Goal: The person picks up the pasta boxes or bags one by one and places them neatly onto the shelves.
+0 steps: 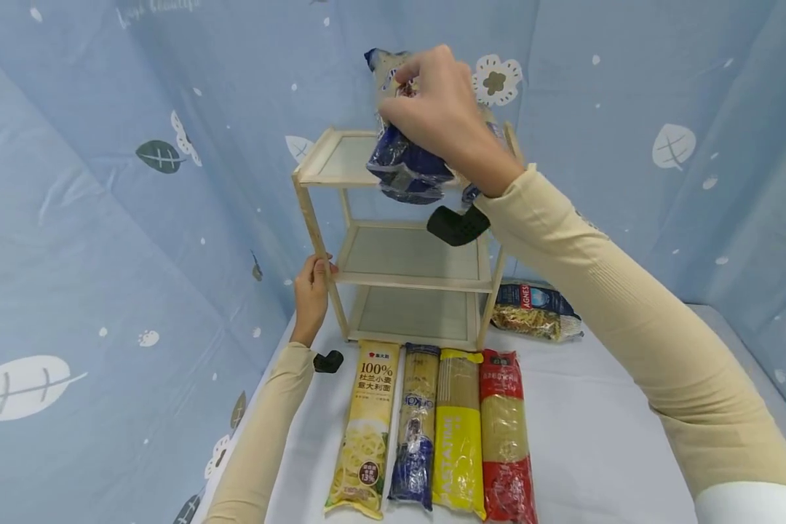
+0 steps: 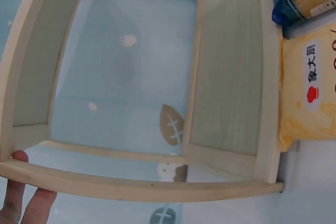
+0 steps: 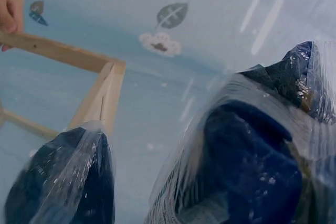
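My right hand (image 1: pixel 435 102) grips a blue-ended bag of pasta (image 1: pixel 411 164) above the top of a small wooden shelf rack (image 1: pixel 414 280). Behind my right wrist, part of a second blue-ended bag (image 1: pixel 469 194) shows at the rack's upper right. The right wrist view is filled by crinkled blue plastic (image 3: pixel 247 166), with another blue bag end (image 3: pixel 68 177) at lower left; my right fingers are hidden there. Lower down, my left hand (image 1: pixel 311 295) holds the rack's front left post at middle-shelf height. In the left wrist view its fingers (image 2: pixel 38 205) curl around the pale wood.
In front of the rack lie a cream noodle pack (image 1: pixel 365 429), a blue spaghetti pack (image 1: pixel 415 429), a yellow pasta pack (image 1: pixel 458 437) and a red pack (image 1: pixel 507 437), side by side. Another pasta bag (image 1: pixel 536 311) lies right of the rack. Patterned blue curtain (image 1: pixel 137 255) surrounds the table.
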`<state>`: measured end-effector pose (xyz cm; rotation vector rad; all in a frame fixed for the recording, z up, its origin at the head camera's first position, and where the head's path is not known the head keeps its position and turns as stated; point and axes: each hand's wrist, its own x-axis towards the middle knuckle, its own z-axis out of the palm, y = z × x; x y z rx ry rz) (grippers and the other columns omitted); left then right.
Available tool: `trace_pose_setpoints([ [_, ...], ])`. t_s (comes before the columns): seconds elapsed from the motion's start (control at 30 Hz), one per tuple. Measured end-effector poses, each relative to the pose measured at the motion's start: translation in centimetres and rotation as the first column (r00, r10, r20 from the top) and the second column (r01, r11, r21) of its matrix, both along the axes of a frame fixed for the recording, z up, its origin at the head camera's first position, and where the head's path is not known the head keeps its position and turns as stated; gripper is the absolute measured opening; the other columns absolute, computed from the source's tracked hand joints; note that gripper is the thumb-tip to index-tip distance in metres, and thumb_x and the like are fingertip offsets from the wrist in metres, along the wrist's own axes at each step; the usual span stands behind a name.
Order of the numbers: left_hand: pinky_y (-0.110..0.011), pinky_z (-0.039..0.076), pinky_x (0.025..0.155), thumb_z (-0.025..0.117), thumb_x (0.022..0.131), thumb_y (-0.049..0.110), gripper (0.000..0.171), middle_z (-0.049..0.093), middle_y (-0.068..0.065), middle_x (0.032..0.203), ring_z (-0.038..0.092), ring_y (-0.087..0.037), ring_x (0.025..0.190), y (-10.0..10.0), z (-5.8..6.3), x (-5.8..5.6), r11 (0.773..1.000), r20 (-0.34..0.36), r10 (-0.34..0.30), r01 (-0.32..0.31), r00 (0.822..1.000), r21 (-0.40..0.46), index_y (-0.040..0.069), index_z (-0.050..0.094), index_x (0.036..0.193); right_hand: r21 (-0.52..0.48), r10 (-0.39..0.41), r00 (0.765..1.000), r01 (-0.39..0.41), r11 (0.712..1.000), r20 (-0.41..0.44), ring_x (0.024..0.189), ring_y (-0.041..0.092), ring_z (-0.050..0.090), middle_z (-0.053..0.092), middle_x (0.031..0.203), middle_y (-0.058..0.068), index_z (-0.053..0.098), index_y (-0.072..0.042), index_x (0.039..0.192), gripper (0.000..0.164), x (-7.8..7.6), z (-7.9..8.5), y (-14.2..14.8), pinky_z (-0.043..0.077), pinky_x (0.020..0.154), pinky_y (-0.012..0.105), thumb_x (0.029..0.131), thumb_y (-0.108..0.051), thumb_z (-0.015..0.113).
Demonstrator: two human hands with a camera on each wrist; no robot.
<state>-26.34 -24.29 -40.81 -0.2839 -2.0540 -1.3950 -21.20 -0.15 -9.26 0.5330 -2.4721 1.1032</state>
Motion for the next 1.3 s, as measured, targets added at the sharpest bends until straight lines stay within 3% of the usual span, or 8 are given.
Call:
trace_pose_setpoints([
  [0.07, -0.042, 0.041, 0.071, 0.037, 0.104, 0.013, 0.027, 0.065, -0.019, 0.092, 0.059, -0.034, 0.084, 0.0, -0.1, 0.1, 1.000, 0.003, -0.004, 0.004, 1.000, 0.011, 0.002, 0.060, 0.113, 0.002, 0.003, 1.000, -0.003, 1.000, -0.006, 0.049, 0.011, 0.020, 0.036, 0.065, 0.002, 0.049, -0.004, 0.068, 0.014, -0.7, 0.1, -0.7, 0.024, 0.053, 0.025, 0.082, -0.006, 0.050],
  [0.17, -0.041, 0.040, 0.070, 0.037, 0.104, 0.014, 0.027, 0.065, -0.017, 0.092, 0.059, -0.031, 0.083, 0.2, -0.1, 0.3, 1.000, 0.011, 0.008, -0.008, 1.000, -0.001, 0.004, 0.060, 0.112, 0.014, 0.007, 1.000, -0.007, 1.000, -0.008, 0.049, 0.012, 0.014, 0.019, 0.056, 0.001, 0.026, -0.008, 0.062, 0.029, -1.7, 0.1, -1.6, 0.021, 0.050, 0.024, 0.080, -0.004, 0.049],
  [0.5, -0.037, 0.041, 0.069, 0.036, 0.104, 0.025, 0.031, 0.065, -0.012, 0.091, 0.058, -0.025, 0.081, 1.2, -0.1, 0.3, 1.000, 0.032, 0.009, -0.009, 0.999, 0.012, 0.007, 0.061, 0.112, 0.062, -0.010, 0.997, 0.005, 0.998, 0.076, 0.049, 0.012, 0.009, 0.013, 0.057, 0.000, 0.021, -0.011, 0.063, 0.030, -4.2, -0.6, -3.4, 0.018, 0.048, 0.025, 0.077, 0.000, 0.046],
  [0.73, -0.038, 0.042, 0.072, 0.037, 0.104, 0.017, 0.027, 0.065, -0.015, 0.092, 0.059, -0.028, 0.085, 1.6, -0.4, 0.1, 0.999, 0.028, -0.022, 0.022, 0.999, 0.026, 0.006, 0.061, 0.113, 0.136, -0.109, 0.964, 0.077, 0.988, 0.245, 0.062, 0.015, 0.024, 0.021, 0.074, 0.002, 0.024, -0.015, 0.078, 0.024, -6.0, -2.1, -5.0, 0.028, 0.056, 0.028, 0.079, -0.006, 0.046],
  [1.0, -0.039, 0.043, 0.073, 0.035, 0.104, 0.014, 0.028, 0.064, -0.020, 0.093, 0.059, -0.031, 0.085, 2.4, 0.7, 1.1, 0.999, 0.047, -0.029, 0.028, 0.998, 0.016, 0.002, 0.059, 0.112, 0.229, -0.127, 0.941, 0.054, 0.972, 0.315, 0.064, 0.016, 0.028, 0.025, 0.076, 0.002, 0.026, -0.016, 0.077, 0.020, -6.8, -3.0, -6.0, 0.030, 0.058, 0.028, 0.083, -0.013, 0.045],
  [1.13, -0.036, 0.044, 0.072, 0.035, 0.105, 0.024, 0.031, 0.065, -0.011, 0.090, 0.059, -0.023, 0.082, 1.8, -0.1, 0.2, 1.000, 0.038, -0.020, 0.019, 0.999, 0.012, 0.007, 0.060, 0.111, 0.447, -0.145, 0.950, 0.006, 0.894, 0.278, 0.094, 0.027, 0.047, 0.052, 0.109, 0.015, 0.043, -0.014, 0.083, 0.024, -6.8, -3.3, -6.7, 0.034, 0.076, 0.032, 0.094, -0.035, 0.044],
  [1.23, -0.037, 0.045, 0.072, 0.036, 0.105, 0.026, 0.032, 0.065, -0.010, 0.090, 0.059, -0.023, 0.082, 1.6, -0.2, 0.1, 1.000, 0.030, -0.023, 0.023, 0.999, 0.014, 0.007, 0.061, 0.111, 0.573, -0.154, 0.961, -0.006, 0.819, 0.230, 0.126, 0.045, 0.029, 0.034, 0.143, 0.025, 0.054, -0.011, 0.091, 0.045, -6.7, -3.4, -7.0, 0.029, 0.095, 0.042, 0.096, -0.052, 0.038],
  [1.3, -0.037, 0.045, 0.072, 0.036, 0.105, 0.026, 0.032, 0.065, -0.010, 0.090, 0.059, -0.023, 0.083, 1.5, -0.1, 0.1, 1.000, 0.035, -0.025, 0.025, 0.999, 0.018, 0.007, 0.061, 0.111, 0.597, -0.137, 0.967, -0.017, 0.802, 0.213, 0.128, 0.045, 0.029, 0.037, 0.141, 0.025, 0.055, -0.011, 0.089, 0.048, -6.6, -3.4, -7.1, 0.025, 0.100, 0.047, 0.097, -0.053, 0.036],
])
